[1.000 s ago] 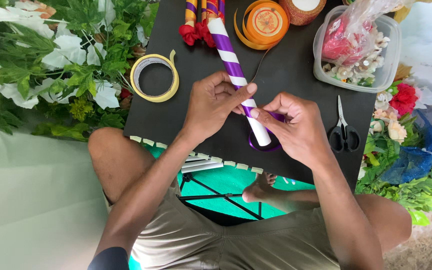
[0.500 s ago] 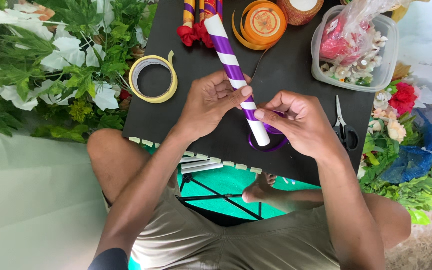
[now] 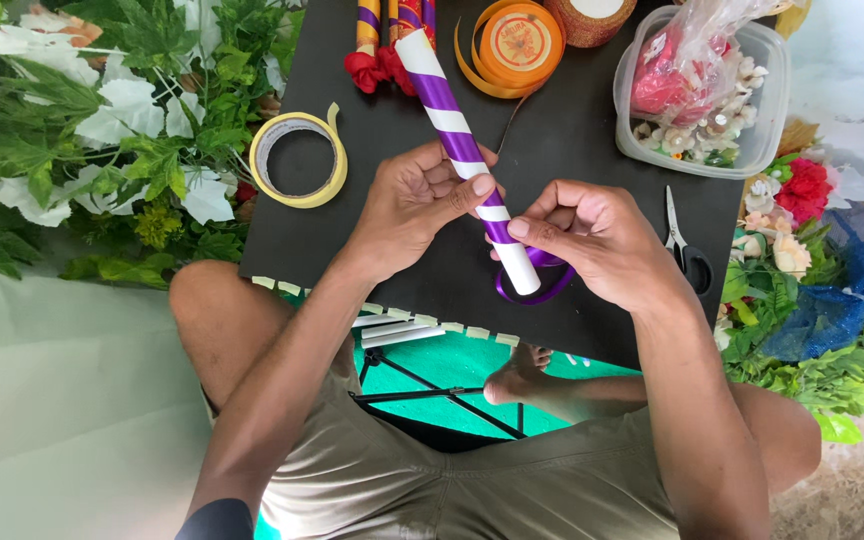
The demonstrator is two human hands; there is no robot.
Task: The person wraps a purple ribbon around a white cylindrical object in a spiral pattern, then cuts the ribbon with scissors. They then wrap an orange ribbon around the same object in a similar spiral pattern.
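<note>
Black board across the lap, ringed by artificial leaves and flowers, with a striped stick being wrapped in ribbon.

Resting on the seated person's knees, the black board [image 3: 592,130] serves as a small bench, so supplies stay within reach: a roll of yellow tape [image 3: 298,160] to the left, an orange ribbon spool [image 3: 518,42] at the top, a clear plastic tub [image 3: 752,150] of small flowers and scissors [image 3: 682,245] to the right. The left hand [image 3: 417,205] has its fingers closed around the white-and-purple stick [image 3: 467,150], steadying it at a slant. The right hand [image 3: 602,240] pinches the purple ribbon [image 3: 537,285] against the stick near its lower end, apparently to keep the winding taut; a loose loop of ribbon lies on the board beneath.
</note>
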